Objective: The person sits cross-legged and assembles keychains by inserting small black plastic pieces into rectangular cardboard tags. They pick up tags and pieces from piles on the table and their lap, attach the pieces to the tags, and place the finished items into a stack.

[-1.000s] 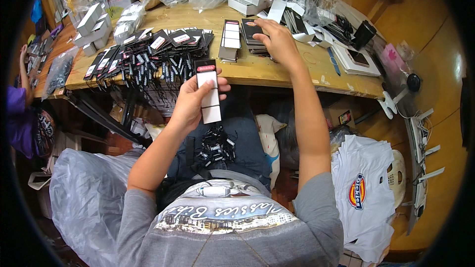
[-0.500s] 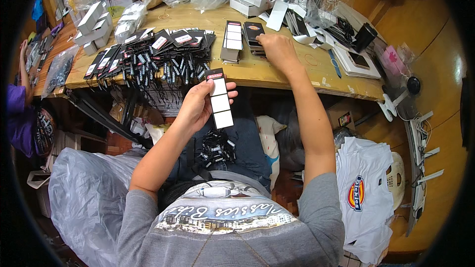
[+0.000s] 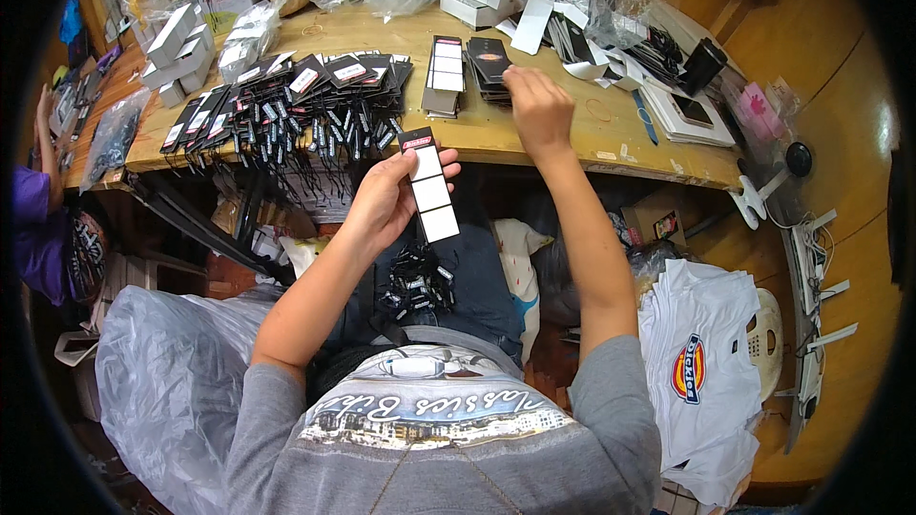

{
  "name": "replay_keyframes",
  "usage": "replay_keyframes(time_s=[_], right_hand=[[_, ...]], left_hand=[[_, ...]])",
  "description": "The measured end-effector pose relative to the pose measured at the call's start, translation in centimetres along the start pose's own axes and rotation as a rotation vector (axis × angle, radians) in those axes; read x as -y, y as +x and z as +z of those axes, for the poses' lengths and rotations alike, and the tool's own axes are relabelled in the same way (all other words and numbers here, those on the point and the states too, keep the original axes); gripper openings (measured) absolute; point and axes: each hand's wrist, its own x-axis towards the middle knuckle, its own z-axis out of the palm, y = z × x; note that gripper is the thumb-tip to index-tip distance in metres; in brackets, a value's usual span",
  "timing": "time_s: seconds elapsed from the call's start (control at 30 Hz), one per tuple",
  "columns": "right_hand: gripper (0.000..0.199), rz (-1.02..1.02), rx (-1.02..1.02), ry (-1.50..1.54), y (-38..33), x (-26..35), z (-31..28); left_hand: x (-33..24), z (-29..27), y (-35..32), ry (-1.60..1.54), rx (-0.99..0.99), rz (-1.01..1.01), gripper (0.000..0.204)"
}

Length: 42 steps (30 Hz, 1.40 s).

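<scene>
Left hand [image 3: 386,200] fingers clamped on 1 sticker strip [image 3: 429,186]; right hand [image 3: 536,110] fingers pinched together at the dark card stack [image 3: 491,62] — many strung tags [image 3: 286,105] done, stacks left.

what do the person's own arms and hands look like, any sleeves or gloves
Both hands are bare, with no gloves, rings, watch or wristbands visible on the left hand or the right hand. The forearms are uncovered up to about the elbow. Above that, each arm wears the short grey sleeve of a grey T-shirt with a printed picture band and script lettering across the chest.
</scene>
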Motion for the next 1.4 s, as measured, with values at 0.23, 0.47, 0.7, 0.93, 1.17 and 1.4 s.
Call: replay_keyframes(time_s=[0.23, 0.47, 0.7, 0.93, 1.17, 1.4], right_hand=[[0.016, -0.237, 0.056, 0.184, -3.1, 6.9, -6.8], [0.017, -0.039, 0.293, 0.557, -3.8, 4.3, -6.6], [0.03, 0.734, 0.455, 0.543, -3.7, -10.0, 1.9], [0.04, 0.666, 0.883, 0.522, -5.7, -11.4, 6.1], [0.03, 0.393, 0.413, 0.53, -1.8, -5.8, -1.2], [0.024, 0.07, 0.317, 0.085, -2.1, -1.4, -1.1]], left_hand=[[0.8, 0.5, 0.5, -0.184, -0.086, 0.087, 0.033], [1.3, -0.2, -0.1, -0.048, 0.058, 0.141, 0.032], [1.0, 0.7, -0.6, -0.014, 0.082, 0.056, 0.03], [1.3, -0.2, -1.2, 0.01, 0.081, -0.017, 0.032], [1.3, -0.4, -1.4, 0.019, 0.061, -0.057, 0.033], [1.5, -0.5, -1.6, 0.013, 0.07, -0.087, 0.031]])
